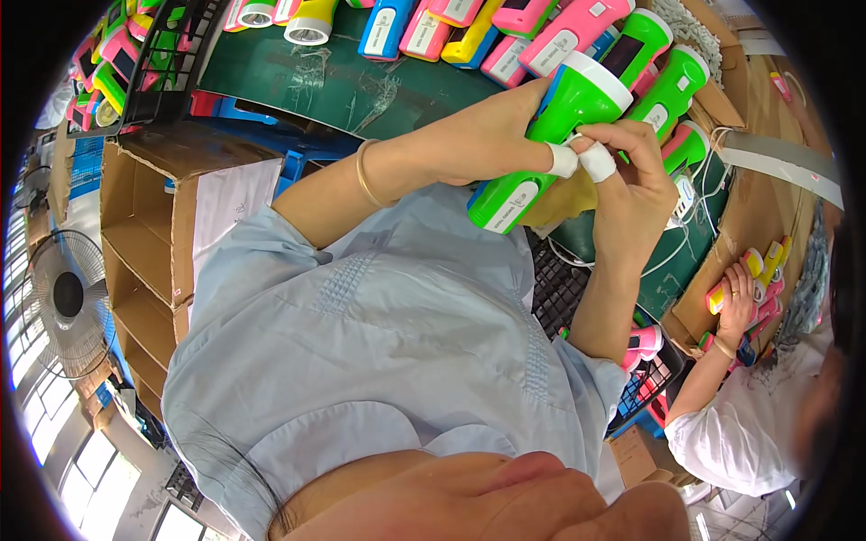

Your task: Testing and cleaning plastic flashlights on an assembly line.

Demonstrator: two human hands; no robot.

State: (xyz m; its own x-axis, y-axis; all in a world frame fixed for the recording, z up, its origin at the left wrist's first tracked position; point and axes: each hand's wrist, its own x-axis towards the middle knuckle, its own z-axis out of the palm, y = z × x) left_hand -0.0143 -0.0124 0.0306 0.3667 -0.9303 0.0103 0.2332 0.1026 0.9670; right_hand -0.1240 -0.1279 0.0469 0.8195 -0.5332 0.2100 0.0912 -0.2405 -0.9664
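A green flashlight [577, 97] with a white head rim and a pale label on its body lies tilted in my left hand [494, 131]. The left fingers wrap behind it, and the thumb, bound in white tape, presses on its side. Close to that thumb, my right hand [639, 180] pinches thumb and forefinger together against the flashlight's middle. White tape also covers a right fingertip. Whatever sits in that pinch is too small to make out. Just beyond my hands, more green flashlights [669, 86] and a pink flashlight [577, 32] lie on the green tabletop [271, 77].
Several coloured flashlights [383, 27] line the table's far side. A black crate [167, 68] of flashlights stands far left, above cardboard boxes [144, 225]. White cables [690, 225] run at right. A co-worker's hand [738, 302] touches flashlights there. A fan [68, 298] stands left.
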